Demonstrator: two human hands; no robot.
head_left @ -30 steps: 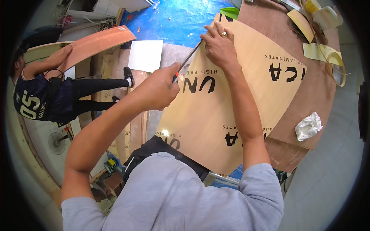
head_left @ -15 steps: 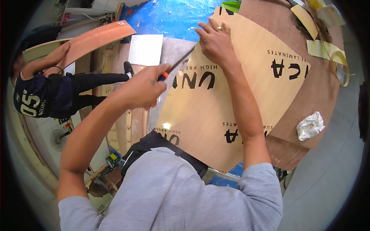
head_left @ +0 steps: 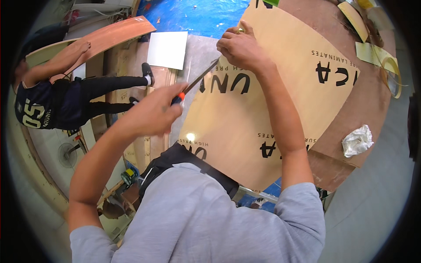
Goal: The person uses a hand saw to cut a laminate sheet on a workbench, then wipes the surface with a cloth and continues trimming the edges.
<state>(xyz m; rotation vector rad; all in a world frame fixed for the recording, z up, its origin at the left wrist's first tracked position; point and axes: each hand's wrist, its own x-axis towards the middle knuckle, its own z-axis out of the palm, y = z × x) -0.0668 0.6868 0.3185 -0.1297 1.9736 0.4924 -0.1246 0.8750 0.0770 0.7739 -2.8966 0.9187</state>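
My left hand (head_left: 155, 109) is closed round the orange-and-dark handle of a file (head_left: 201, 77). Its long, narrow dark blade slants up and away, the tip close to the left edge of a tan laminate sheet (head_left: 228, 118). That sheet has a curved outline and large black lettering, and it reaches back to my waist. Farther up the same edge, my right hand (head_left: 241, 49), with a ring on one finger, bends its fingers over the sheet and holds it. The fingertips are partly hidden.
Under the sheet is a brown board (head_left: 368, 109) bearing a crumpled white wad (head_left: 357, 140) and pale offcuts (head_left: 372, 56). A white square panel (head_left: 167, 50) lies left of the sheet. At far left, a co-worker (head_left: 39, 103) touches a curved reddish board (head_left: 112, 39). Blue sheeting (head_left: 188, 17) covers the back.
My left hand and the file have drawn back a little to the left. The fingers of my right hand, spread before, are now bent at the sheet's edge. The view has shifted slightly.
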